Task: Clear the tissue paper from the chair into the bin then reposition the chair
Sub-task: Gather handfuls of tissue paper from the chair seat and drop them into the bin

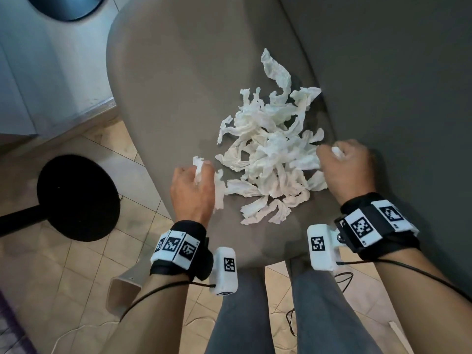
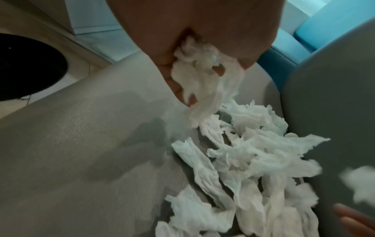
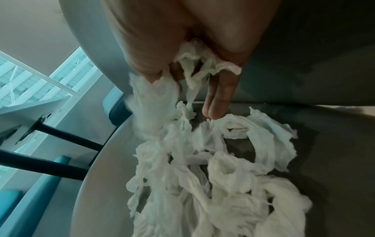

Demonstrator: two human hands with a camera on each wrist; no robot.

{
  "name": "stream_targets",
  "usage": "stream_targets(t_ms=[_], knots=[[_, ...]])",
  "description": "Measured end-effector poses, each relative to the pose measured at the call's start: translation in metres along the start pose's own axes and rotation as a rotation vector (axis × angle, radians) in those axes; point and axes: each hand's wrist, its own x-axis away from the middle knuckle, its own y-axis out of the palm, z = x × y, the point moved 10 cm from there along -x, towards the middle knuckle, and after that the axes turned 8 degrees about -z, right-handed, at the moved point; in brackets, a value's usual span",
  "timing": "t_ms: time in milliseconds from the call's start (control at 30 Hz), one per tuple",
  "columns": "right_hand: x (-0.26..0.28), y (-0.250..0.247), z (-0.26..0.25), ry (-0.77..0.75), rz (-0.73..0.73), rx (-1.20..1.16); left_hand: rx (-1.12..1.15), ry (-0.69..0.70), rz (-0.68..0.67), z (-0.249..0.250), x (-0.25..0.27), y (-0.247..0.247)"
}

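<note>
A pile of torn white tissue paper [image 1: 268, 154] lies on the grey chair seat [image 1: 166, 103], close to the darker backrest [image 1: 396, 85]. My left hand [image 1: 196, 180] is at the pile's left edge and grips a bunch of tissue strips [image 2: 202, 77] that hang down toward the seat. My right hand [image 1: 342, 159] is at the pile's right edge, beside the backrest, and clutches more tissue [image 3: 194, 64], with two fingers [image 3: 219, 96] stretched down to the pile [image 3: 202, 160]. A dark blue bin [image 1: 66, 6] shows at the top left, on the floor beyond the chair.
A black round stand base [image 1: 76, 198] sits on the tiled floor left of the chair. A pale chair leg [image 1: 122, 292] juts out below the seat. Cables [image 1: 339, 282] trail from my wrists. My legs stand at the seat's front edge.
</note>
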Motion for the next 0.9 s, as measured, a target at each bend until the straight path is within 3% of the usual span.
stream_targets(t_ms=[100,233,467,567,700,900], knots=[[-0.004,-0.002,-0.007,-0.036,0.031,0.006,-0.033,0.066,-0.008,0.002,-0.007,0.000],[-0.014,0.021,-0.005,0.020,-0.047,-0.140,-0.074,0.080,-0.116,0.011,-0.018,0.021],[-0.030,0.052,0.007,0.058,-0.206,0.148,-0.209,0.054,-0.306,0.020,-0.037,0.071],[-0.033,0.058,0.025,0.142,-0.254,0.370,-0.274,0.032,-0.302,0.017,-0.043,0.075],[-0.032,0.053,0.038,0.181,-0.241,0.486,-0.176,0.040,-0.274,0.013,-0.042,0.061],[-0.014,0.023,0.018,-0.069,-0.052,0.353,0.065,0.022,-0.141,-0.011,-0.031,0.019]])
